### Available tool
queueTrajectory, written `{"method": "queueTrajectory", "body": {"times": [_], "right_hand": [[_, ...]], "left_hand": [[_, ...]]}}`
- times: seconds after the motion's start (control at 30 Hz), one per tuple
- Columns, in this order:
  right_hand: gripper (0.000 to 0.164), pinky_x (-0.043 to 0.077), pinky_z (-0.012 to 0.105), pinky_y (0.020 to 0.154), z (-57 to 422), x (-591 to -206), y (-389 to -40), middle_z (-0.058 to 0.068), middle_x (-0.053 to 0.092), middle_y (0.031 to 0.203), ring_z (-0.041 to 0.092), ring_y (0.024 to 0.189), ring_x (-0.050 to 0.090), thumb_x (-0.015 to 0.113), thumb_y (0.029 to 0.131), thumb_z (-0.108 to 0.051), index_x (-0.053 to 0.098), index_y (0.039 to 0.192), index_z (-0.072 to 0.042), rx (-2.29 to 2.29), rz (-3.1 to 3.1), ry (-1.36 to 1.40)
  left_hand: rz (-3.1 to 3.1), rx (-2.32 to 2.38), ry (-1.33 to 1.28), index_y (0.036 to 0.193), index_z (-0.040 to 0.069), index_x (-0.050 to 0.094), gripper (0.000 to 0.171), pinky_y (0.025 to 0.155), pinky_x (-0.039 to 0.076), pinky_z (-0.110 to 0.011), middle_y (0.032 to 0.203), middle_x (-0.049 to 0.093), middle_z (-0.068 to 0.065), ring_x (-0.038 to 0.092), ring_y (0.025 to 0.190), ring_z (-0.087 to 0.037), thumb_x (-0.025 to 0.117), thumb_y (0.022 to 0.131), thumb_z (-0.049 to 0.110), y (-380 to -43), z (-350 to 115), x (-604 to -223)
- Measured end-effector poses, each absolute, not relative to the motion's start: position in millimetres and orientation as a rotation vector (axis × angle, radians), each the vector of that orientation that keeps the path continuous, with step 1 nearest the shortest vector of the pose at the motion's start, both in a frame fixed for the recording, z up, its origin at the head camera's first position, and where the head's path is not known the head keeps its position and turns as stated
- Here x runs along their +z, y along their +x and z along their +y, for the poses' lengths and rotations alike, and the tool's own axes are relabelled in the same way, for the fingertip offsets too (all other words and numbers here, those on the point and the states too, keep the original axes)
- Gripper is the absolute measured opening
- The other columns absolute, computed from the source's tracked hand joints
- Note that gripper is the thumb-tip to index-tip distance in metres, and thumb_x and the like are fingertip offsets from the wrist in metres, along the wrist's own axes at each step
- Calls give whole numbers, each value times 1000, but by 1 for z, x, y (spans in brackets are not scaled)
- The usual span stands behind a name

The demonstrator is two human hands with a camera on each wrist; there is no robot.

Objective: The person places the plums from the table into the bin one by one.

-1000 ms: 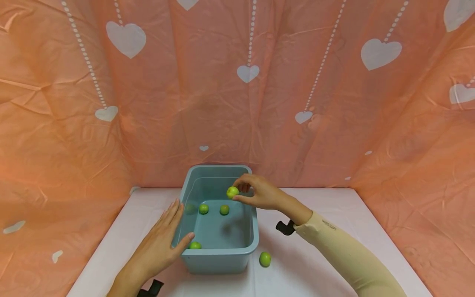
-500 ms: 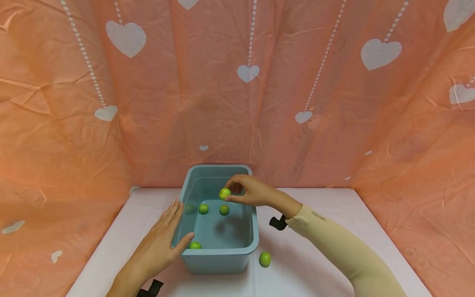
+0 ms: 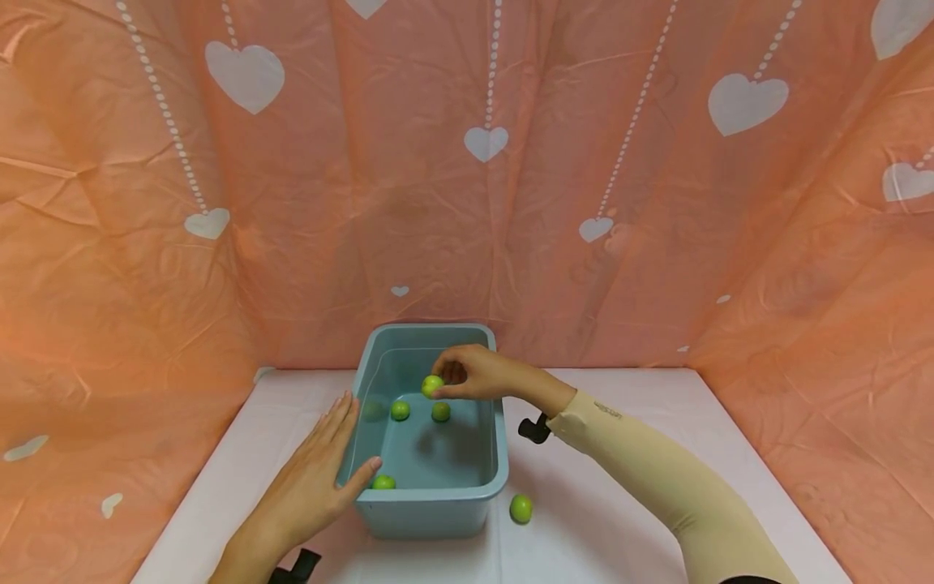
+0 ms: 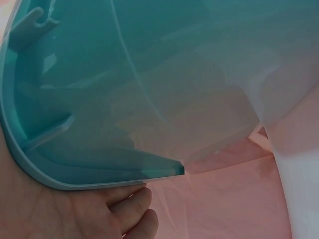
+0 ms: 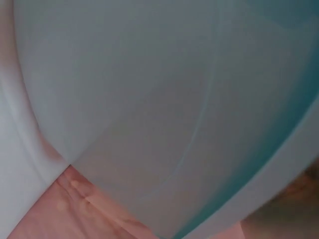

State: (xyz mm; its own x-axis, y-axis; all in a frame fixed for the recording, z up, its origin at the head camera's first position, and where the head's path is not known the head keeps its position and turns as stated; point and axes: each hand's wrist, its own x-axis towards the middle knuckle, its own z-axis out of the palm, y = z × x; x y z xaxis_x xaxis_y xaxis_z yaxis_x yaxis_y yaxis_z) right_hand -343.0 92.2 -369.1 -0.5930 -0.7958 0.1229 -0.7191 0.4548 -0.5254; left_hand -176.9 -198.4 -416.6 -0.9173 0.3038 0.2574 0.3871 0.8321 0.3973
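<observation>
My right hand (image 3: 477, 375) pinches a small round green fruit (image 3: 432, 386) between thumb and fingertips. It holds the fruit over the inside of a blue-grey plastic basin (image 3: 438, 494). Two similar green fruits (image 3: 400, 410) sit on the basin floor below, and another green fruit (image 3: 383, 483) lies in the near left corner. With fingers straight, my left hand (image 3: 302, 483) rests along the basin's left rim, its thumb across the near corner. The left wrist view shows the left palm (image 4: 70, 214) against the rim. The right wrist view catches only the basin wall (image 5: 259, 174), without the held fruit.
One more green fruit (image 3: 521, 508) lies on the white tabletop (image 3: 606, 519), right of the basin's near end. Behind and at both sides hangs an orange-pink sheet (image 3: 409, 203) with white hearts. The basin's far end stands close to it.
My right hand has moved left and slightly down with the fruit, further in over the basin. The left hand and the other fruits have stayed in place.
</observation>
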Motion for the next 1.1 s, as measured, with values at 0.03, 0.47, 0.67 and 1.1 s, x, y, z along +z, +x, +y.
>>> {"method": "queueTrajectory", "body": {"times": [0.03, 0.47, 0.67, 1.1], "right_hand": [[29, 57, 23, 80, 91, -369, -344, -4, 71, 98, 6, 86, 63, 82, 99, -30, 75, 118, -9, -808, 2550, -1337], [28, 57, 24, 83, 71, -373, -351, -6, 73, 97, 5, 88, 66, 81, 99, -35, 76, 117, -13, -697, 2504, -1261], [28, 57, 23, 82, 65, -380, -356, -6, 73, 98, 6, 89, 67, 81, 99, -34, 77, 116, -13, -679, 2464, -1251], [32, 57, 21, 82, 55, -384, -358, 0, 76, 101, 5, 90, 67, 83, 97, -30, 77, 118, -6, -644, 2415, -1209]], "left_hand": [[-2829, -671, -539, 169, -1, 25, 94, 127, 27, -63, 177, 20, -20, 20, 163, -42, 58, 107, 60, -177, -198, -417], [-2837, -687, -530, 169, 0, 25, 92, 127, 25, -65, 178, 19, -19, 18, 164, -40, 56, 107, 61, -178, -199, -417], [-2833, -684, -536, 170, 0, 24, 92, 127, 25, -66, 178, 18, -19, 18, 164, -40, 55, 108, 60, -178, -200, -417], [-2830, -677, -533, 170, 0, 24, 92, 127, 25, -66, 178, 18, -19, 19, 163, -41, 56, 108, 60, -177, -199, -417]]}}
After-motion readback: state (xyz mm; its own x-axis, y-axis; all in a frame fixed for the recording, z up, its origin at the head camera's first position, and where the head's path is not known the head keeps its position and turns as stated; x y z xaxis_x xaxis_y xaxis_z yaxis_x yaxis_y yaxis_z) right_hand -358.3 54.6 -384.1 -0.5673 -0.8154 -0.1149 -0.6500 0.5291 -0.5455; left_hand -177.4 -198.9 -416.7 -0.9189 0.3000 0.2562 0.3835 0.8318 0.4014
